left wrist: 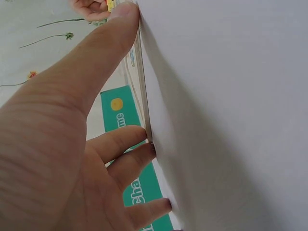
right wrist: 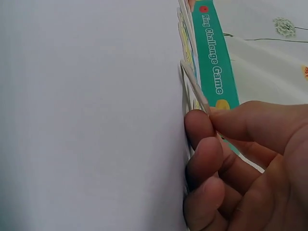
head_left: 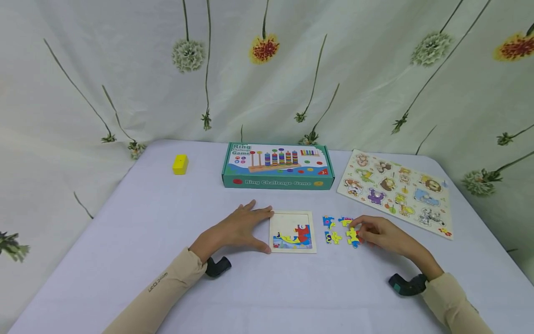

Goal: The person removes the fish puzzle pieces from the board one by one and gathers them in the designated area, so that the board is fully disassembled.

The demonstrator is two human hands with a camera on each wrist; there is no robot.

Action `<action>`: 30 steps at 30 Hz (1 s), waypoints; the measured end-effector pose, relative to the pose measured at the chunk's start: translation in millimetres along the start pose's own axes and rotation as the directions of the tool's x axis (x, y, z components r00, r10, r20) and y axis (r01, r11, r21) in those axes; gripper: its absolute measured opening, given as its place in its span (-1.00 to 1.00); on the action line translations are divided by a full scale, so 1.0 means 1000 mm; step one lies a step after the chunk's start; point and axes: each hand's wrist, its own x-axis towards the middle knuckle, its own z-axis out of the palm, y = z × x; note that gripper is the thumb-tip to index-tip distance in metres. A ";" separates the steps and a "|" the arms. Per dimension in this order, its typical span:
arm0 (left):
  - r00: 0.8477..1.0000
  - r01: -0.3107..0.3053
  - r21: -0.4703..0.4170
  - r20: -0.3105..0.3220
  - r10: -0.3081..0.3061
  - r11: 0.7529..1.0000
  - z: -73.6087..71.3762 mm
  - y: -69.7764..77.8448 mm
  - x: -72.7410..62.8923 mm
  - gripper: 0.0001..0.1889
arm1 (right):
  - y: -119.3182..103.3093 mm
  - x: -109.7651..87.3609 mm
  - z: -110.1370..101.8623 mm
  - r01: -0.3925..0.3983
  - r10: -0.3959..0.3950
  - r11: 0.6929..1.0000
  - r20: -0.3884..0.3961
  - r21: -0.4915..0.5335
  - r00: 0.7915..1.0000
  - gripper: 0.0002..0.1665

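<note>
A small square wooden puzzle board [head_left: 289, 221] lies in the middle of the table, its lower part filled with colourful pieces [head_left: 301, 235]. My left hand [head_left: 244, 227] rests at the board's left edge, thumb at the near corner and fingers spread toward the far corner. To the right of the board, my right hand [head_left: 381, 234] pinches a yellow, red and blue jigsaw piece [head_left: 352, 236] between thumb and index finger. That piece's thin edge [right wrist: 196, 86] is tilted up in the right wrist view. Several loose pieces [head_left: 328, 222] lie between the board and the right hand.
A green Ring Challenge Game box [head_left: 277, 182] stands behind the board. Toward the back left is a yellow block [head_left: 180, 164]. At the back right lies a larger animal puzzle board [head_left: 398, 192]. A flowered cloth [head_left: 250, 93] hangs behind the table.
</note>
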 end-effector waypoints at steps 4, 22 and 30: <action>1.000 0.009 0.002 0.000 -0.009 1.000 0.000 0.000 0.000 0.00 | 0.001 0.000 0.001 0.008 -0.008 1.000 -0.004 -0.009 1.000 -0.72; 1.000 0.016 -0.005 -0.005 -0.016 1.000 0.000 0.001 -0.001 -0.02 | -0.003 -0.002 0.002 -0.015 0.015 1.000 -0.025 -0.006 1.000 -0.70; 1.000 -0.001 -0.012 -0.009 0.001 1.000 0.000 0.001 -0.001 -0.01 | -0.003 -0.003 0.004 -0.029 0.029 0.999 -0.037 0.016 0.999 -0.69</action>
